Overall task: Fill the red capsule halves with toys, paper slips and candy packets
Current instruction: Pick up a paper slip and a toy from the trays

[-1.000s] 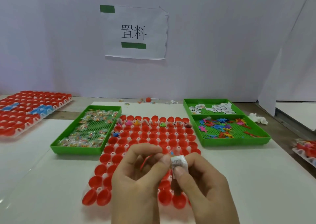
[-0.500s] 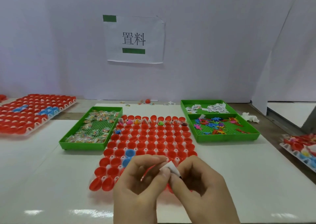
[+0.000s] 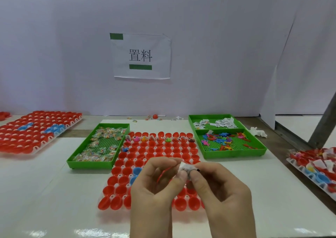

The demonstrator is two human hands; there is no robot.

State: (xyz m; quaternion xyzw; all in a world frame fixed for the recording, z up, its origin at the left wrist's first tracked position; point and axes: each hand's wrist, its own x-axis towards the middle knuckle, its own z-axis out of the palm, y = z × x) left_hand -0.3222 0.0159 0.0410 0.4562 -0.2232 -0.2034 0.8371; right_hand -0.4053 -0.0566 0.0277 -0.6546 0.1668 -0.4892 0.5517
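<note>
A white tray of red capsule halves lies in front of me; the second row from the back holds small toys, and two halves are blue. Above its near part, my left hand and my right hand meet. Both pinch a small folded white paper slip. A thin red toy piece also sits in my left fingers. The green tray of candy packets is at the left. On the right, a green tray holds paper slips at the back and coloured toys in front.
Another tray of red and blue capsule halves lies far left. A tray of filled capsules sits at the right edge. A crumpled tissue, a loose red half and scraps lie near the white back wall. A grey post stands at the right.
My hands stay together on the slip, which has been worked smaller between the fingertips. The camera has tilted up and pulled back, showing more wall and table.
</note>
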